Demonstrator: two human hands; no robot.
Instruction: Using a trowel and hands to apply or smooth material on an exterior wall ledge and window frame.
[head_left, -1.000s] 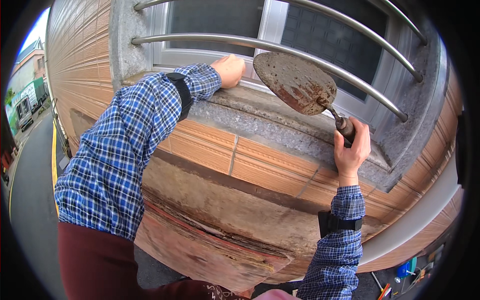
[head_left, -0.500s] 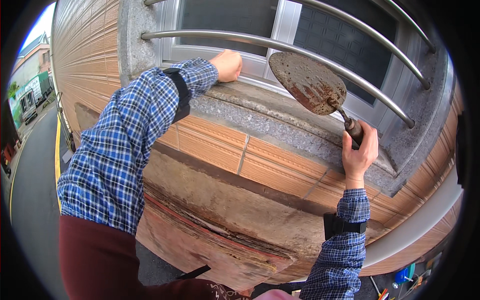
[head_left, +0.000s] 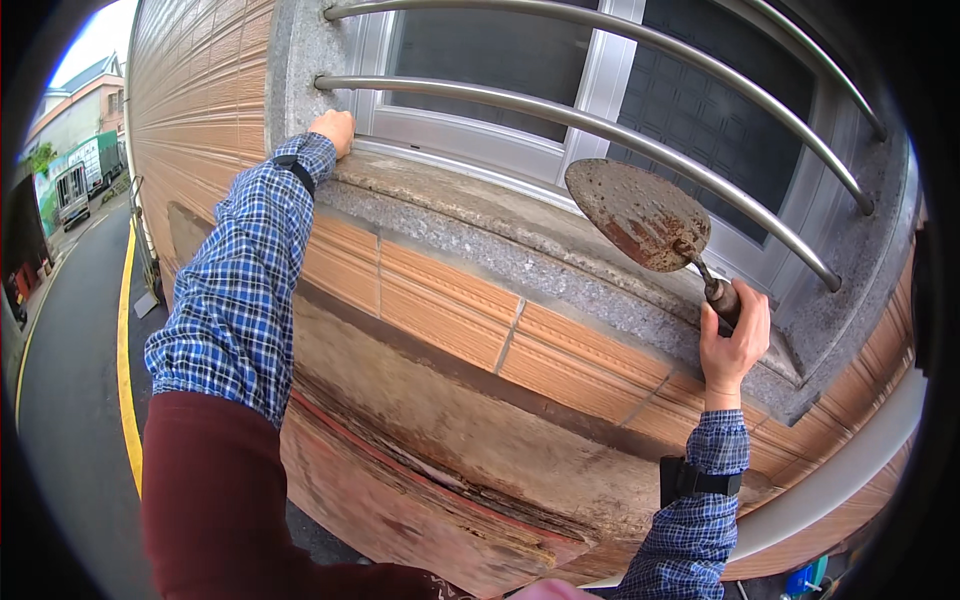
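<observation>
My right hand (head_left: 736,345) grips the handle of a pointed trowel (head_left: 642,214). Its rounded blade, spotted with rust and grey residue, is raised in front of the window and points up and left. My left hand (head_left: 334,131) is a closed fist at the left end of the stone window sill (head_left: 480,222), just below the lower metal bar. Its fingers are turned away, so whatever they may hold is hidden. Between the two hands the sill's top shows a rough, brownish strip along the window frame (head_left: 480,165).
Curved metal bars (head_left: 470,92) cross in front of the window. Below the sill are orange wall tiles (head_left: 440,300) and a worn wooden board (head_left: 420,515). A pale pipe (head_left: 840,480) runs at lower right. To the left, a road (head_left: 75,400) leads to parked trucks (head_left: 85,180).
My left fist has slid left along the sill to its end. The trowel stays in my right hand, and the view has shifted slightly.
</observation>
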